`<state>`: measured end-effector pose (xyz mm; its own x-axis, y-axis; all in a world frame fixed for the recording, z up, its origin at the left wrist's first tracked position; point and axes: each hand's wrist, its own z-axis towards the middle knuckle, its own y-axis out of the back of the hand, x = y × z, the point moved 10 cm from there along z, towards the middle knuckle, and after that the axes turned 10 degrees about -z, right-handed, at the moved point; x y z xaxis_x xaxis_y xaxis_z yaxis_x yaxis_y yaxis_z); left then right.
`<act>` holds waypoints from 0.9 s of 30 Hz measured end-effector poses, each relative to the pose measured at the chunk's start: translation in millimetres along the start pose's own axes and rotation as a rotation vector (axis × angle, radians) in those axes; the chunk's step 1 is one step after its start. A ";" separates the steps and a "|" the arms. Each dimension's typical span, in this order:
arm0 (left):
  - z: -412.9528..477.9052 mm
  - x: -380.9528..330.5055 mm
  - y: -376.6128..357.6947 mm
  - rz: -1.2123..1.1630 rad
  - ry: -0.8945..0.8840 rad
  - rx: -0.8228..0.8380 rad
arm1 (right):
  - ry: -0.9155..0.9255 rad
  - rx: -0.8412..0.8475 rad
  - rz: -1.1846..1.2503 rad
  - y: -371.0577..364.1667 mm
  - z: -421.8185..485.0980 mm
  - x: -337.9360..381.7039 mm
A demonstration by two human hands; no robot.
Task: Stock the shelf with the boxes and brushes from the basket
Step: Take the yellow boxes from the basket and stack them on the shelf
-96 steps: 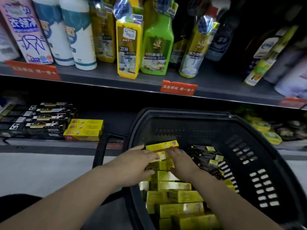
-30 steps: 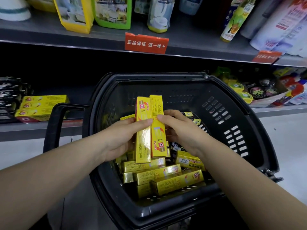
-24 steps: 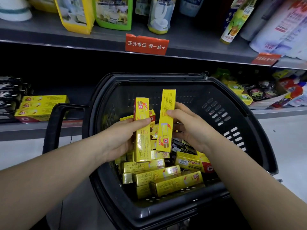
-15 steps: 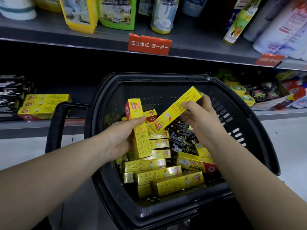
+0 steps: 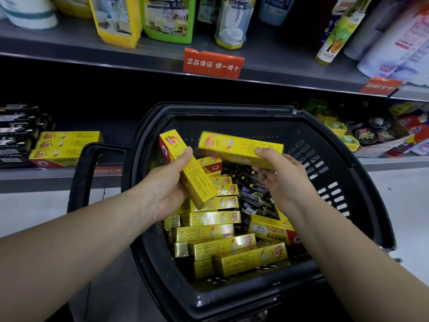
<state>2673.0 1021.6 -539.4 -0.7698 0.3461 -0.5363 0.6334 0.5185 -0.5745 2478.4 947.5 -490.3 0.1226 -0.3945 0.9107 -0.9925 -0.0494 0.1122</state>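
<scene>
A black plastic basket [image 5: 336,145] stands in front of me, holding several long yellow boxes [image 5: 216,232] and dark brush packs [image 5: 251,194]. My left hand [image 5: 169,187] grips one yellow box [image 5: 185,168] tilted on end above the basket's left half. My right hand [image 5: 281,177] holds a second yellow box [image 5: 234,145] level and lengthwise above the middle of the basket. On the low shelf [image 5: 46,180] at the left lies a stack of the same yellow boxes [image 5: 67,147], next to dark brush packs [image 5: 18,129].
The basket's black handle [image 5: 83,177] sticks out to the left, in front of the low shelf's edge. Cleaner bottles [image 5: 169,17] line the upper shelf, with a red label [image 5: 212,63] on its lip. Small round tins and packets [image 5: 371,133] fill the low shelf at the right.
The two boxes, held upright together a second ago, have parted. My right hand has turned its box from upright to level. My left hand's box has tilted left.
</scene>
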 end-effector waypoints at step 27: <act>-8.6 22.9 -5.4 0.409 0.095 0.116 | 0.019 0.690 -2.040 25.1 32.8 -127.5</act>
<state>2651.3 1033.4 -543.3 -0.4544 0.5780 -0.6778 0.8880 0.2342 -0.3956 2437.9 966.5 -616.6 0.7324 0.6317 -0.2542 0.6436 -0.5204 0.5612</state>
